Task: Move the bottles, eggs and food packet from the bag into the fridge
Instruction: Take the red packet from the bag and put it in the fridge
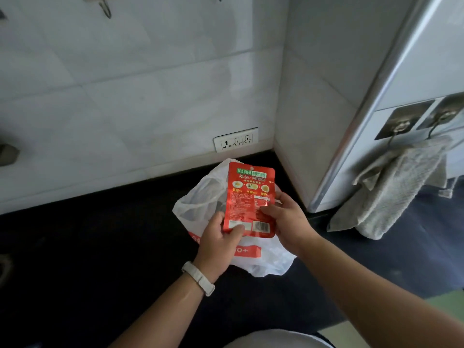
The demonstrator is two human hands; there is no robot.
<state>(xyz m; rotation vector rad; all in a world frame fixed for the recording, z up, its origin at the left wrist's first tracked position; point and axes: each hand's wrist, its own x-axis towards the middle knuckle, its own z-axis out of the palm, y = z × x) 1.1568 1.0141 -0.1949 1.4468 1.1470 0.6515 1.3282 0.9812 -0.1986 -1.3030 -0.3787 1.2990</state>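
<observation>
One red food packet, held upright right over the one white plastic bag. Clamped by two hands: left hand gripping the 7 o'clock corner, right hand pinching the 4 o'clock edge. Bag sitting on the dark counter. One wall socket at 12 o'clock, one grey towel hanging at 3 o'clock.

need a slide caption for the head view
Both hands, left and right, hold a red food packet above a white bag on a dark counter.
</observation>
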